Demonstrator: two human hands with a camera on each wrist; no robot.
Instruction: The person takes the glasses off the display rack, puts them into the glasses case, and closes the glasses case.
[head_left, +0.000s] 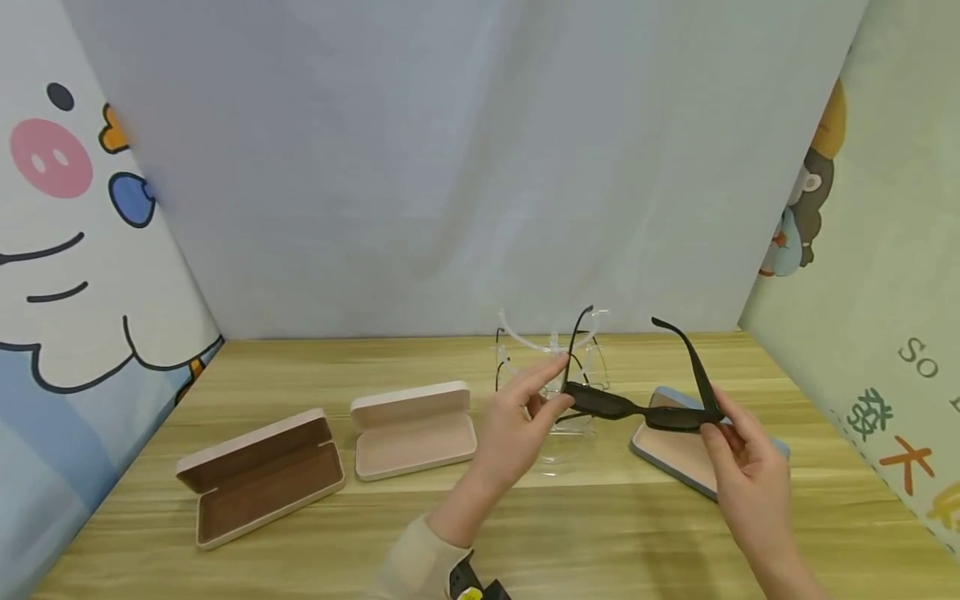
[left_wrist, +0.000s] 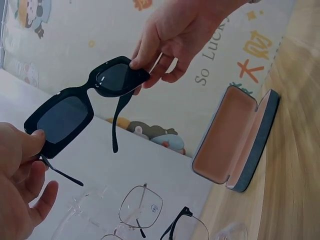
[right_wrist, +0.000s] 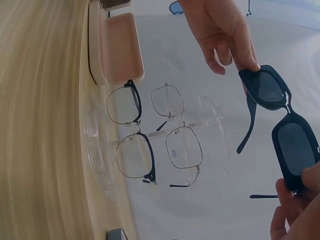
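Note:
Black sunglasses (head_left: 603,402) with dark rectangular lenses are held up in the air between both hands, their temples unfolded and pointing away. My left hand (head_left: 517,421) pinches one end of the frame near the hinge, thumb against the front. At the other end, my right hand (head_left: 750,467) pinches the opposite corner in the same way. Behind the sunglasses stands a clear display stand (right_wrist: 97,145) bearing thin metal-rimmed glasses (right_wrist: 184,147) and a black half-rim pair (right_wrist: 151,157). Below the right end lies an open blue-grey glasses case (left_wrist: 225,135) with a pinkish lining, partly hidden in the head view.
Two more open glasses cases lie to the left on the wooden table (head_left: 420,533): a white one with brown lining (head_left: 273,492) and a pale pink one (head_left: 416,442). A grey-white curtain (head_left: 375,183) hangs behind, with printed cartoon sheets (head_left: 885,300) at both sides.

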